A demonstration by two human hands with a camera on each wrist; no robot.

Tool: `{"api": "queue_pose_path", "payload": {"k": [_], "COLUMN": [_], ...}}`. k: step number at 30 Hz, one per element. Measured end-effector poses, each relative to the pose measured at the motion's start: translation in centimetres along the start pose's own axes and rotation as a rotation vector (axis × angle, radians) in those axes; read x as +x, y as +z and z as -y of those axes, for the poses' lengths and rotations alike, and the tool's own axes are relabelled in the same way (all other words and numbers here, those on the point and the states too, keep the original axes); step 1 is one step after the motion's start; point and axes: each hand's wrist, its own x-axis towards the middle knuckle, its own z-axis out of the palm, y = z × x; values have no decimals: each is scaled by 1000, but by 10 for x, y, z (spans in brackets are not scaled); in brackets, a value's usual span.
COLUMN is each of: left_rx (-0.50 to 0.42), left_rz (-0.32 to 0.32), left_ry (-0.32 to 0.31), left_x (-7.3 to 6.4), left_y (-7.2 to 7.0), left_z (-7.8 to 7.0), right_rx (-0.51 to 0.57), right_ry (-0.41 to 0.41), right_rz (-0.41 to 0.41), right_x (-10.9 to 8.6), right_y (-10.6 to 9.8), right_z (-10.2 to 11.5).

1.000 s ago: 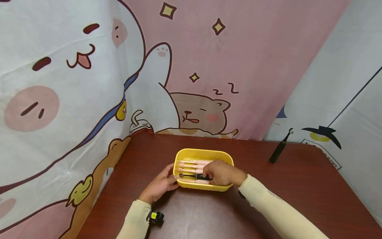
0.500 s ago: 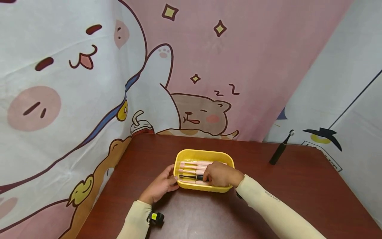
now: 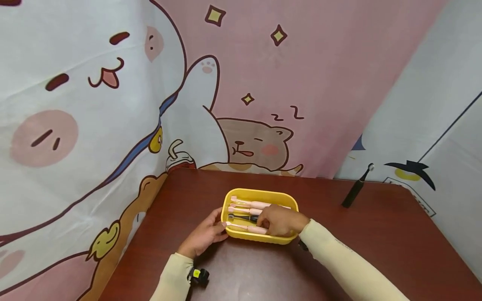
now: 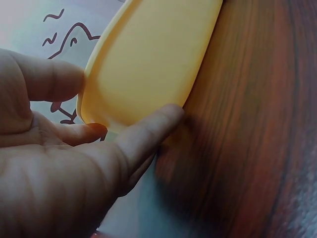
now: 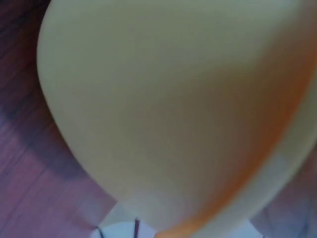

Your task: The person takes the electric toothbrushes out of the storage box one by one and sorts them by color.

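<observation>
A yellow plastic basket (image 3: 260,239) on the table holds several pink electric toothbrushes (image 3: 248,210) and a black electric toothbrush (image 3: 242,217), laid side by side. My left hand (image 3: 203,234) grips the basket's left end; in the left wrist view its fingers (image 4: 148,131) lie against the outer wall and rim. Inside the basket, my right hand (image 3: 280,219) has its fingers curled at the black toothbrush's handle, with the front pink toothbrush (image 3: 250,228) close by. The hand hides the handles' right ends. The right wrist view shows the basket's outer wall (image 5: 148,109) and none of the fingers.
Another black electric toothbrush (image 3: 354,192) stands upright at the table's back right. The dark red-brown wooden table (image 3: 256,271) meets a cartoon-printed cloth backdrop (image 3: 320,83) behind and along the left.
Inside the basket, the black toothbrush has shifted slightly toward the back, and the pink ones have spread and tilted. The right hand stays among them; the left hand still holds the basket's end.
</observation>
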Motion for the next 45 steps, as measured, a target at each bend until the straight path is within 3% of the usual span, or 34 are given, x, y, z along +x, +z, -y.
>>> {"api": "queue_pose_path", "payload": {"k": [6,23,37,45], "left_rx": [-5,-17,-16,-15], "left_rz": [-7,16,10,14], "left_ry": [1,-5,-14,-8], "left_x": [0,2,1,1], "left_y": [0,1,1,1], "left_z": [0,-1,-1,0], "right_rx": [145,313,394,547], "right_ry": [-28,-27,19,23], "right_rz": [-28,-133,-342,-433], "right_x": [-4,-17,-40,-59], "right_y": [-6,-16,-37,-43], "right_z": [-9,-20,-34,-48]}}
